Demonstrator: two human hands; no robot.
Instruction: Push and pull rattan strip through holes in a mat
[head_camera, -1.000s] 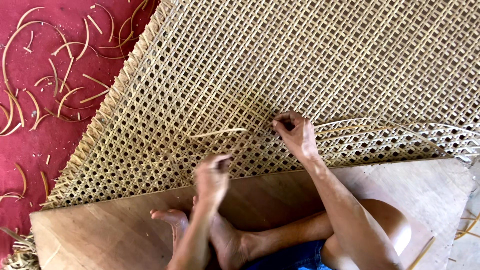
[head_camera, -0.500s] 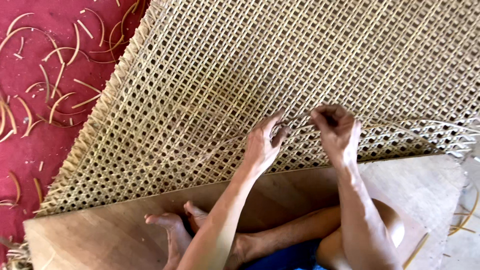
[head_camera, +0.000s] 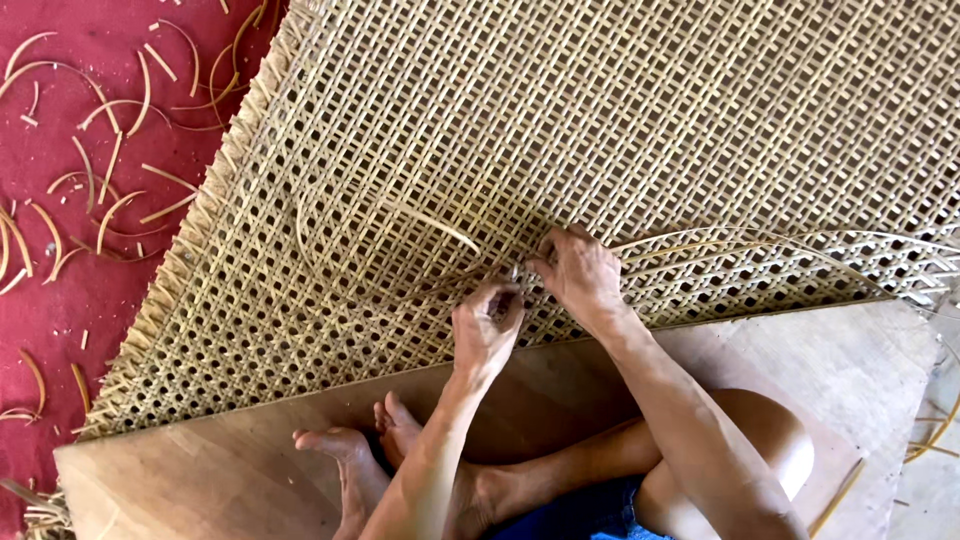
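While the right hand presses the woven cane mat steady, the left hand pinches a loose cane strip.

Tan open-lattice cane sheet, red floor, pale brown board

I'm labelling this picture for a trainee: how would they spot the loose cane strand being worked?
Start at the big woven cane sheet lying over the wooden board. Near its lower edge the left hand and right hand meet. From there the loose strand curves left in a wide loop over the weave, unlike the straight, woven-in strands around it.
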